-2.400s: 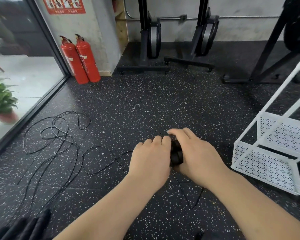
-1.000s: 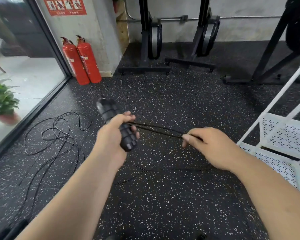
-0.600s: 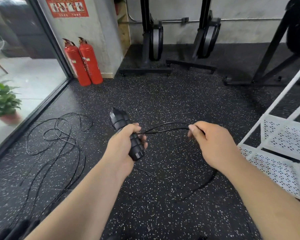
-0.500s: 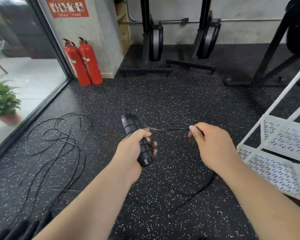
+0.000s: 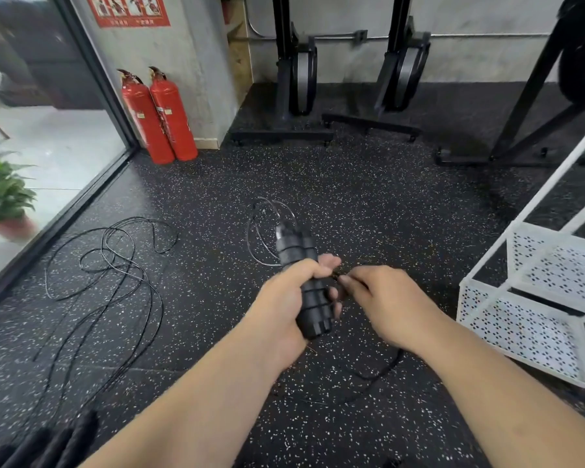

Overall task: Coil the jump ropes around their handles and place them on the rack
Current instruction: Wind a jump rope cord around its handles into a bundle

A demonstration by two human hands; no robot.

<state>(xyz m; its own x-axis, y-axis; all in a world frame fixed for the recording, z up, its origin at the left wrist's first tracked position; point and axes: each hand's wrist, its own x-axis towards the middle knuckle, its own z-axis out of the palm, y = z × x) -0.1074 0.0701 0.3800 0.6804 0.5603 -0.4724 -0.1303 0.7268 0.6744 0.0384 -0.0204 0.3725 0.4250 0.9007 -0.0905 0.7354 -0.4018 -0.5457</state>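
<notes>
Head view: two black handles [image 5: 298,251], held side by side, sit clenched in the left hand [image 5: 284,298], tips pointing away from the person. The right hand [image 5: 385,298] pinches the rope [image 5: 380,373] just beside them. A slack loop arcs above the handle tops, and the rest trails to the floor [image 5: 352,184]. To wind well, I judge each turn should go on taut and snug against the last, with the left thumb trapping it. At left lie loose ropes [image 5: 115,265]; the white rack [image 5: 520,319] stands at right.

Ribbed matt handles [image 5: 299,275]; speckled rubbery floor [image 5: 368,204] — perforated white-painted metal rack [image 5: 534,319].
</notes>
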